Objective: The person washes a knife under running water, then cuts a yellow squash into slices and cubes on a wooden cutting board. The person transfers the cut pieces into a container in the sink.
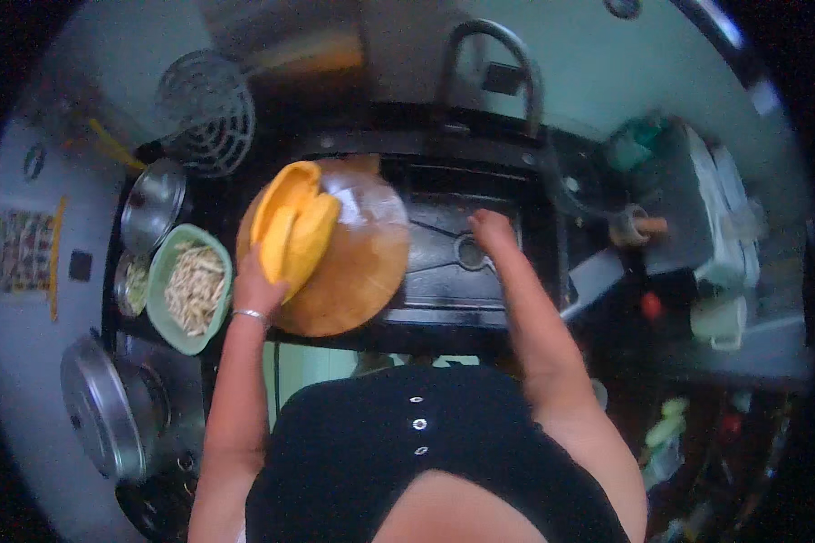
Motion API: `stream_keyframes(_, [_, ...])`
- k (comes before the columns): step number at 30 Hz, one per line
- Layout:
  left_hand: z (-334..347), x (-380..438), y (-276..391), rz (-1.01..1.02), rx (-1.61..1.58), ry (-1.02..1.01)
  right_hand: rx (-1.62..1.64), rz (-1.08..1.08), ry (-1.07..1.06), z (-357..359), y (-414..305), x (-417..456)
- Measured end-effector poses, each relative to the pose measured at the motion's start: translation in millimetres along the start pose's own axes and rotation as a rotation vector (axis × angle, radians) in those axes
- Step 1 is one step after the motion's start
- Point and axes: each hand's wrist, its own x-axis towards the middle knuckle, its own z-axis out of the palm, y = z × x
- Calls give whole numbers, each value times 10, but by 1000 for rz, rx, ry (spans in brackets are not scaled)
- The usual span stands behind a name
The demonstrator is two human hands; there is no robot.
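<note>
My left hand (pixel 258 282) grips the lower end of folded yellow cloths or gloves (pixel 295 231), whose exact kind I cannot tell. They lie tilted over the left part of a round wooden chopping board (pixel 360 271). Something pale and shiny lies near the board's upper edge. Over the black sink (pixel 448 285), close to its drain, is my right hand (pixel 492 231), its fingers curled; whether it holds something small is unclear.
Left of the board stands a green plastic basin (pixel 227 271) of pale strips, beside metal bowls (pixel 155 203). A curved faucet (pixel 533 75) rises behind the sink. A lidded metal pot (pixel 112 414) is at lower left, a mug (pixel 720 322) at right.
</note>
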Motion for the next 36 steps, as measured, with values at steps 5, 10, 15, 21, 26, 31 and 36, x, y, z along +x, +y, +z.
stream_keyframes(5, [-31,37,-118,102,-147,122,-9,28,-24,-246,274,-170])
stream_keyframes(10, [-207,-93,-58,88,-225,144,-189,278,197,-346,1373,-372])
stream_keyframes(15, [20,-83,-389,60,-810,35,-25,548,326,-636,2442,-446])
stream_keyframes(21, [-123,-441,227,-239,-1384,-387,57,678,459,-867,2496,-781])
stream_keyframes(26, [25,-658,558,-269,-1759,-673,46,779,403,-557,2045,-1325])
stream_keyframes(31, [415,-598,457,-267,-1624,-776,71,734,426,-329,2064,-1405])
stream_keyframes(36, [472,-440,730,-265,-1613,-878,842,742,400,-197,3699,-1518])
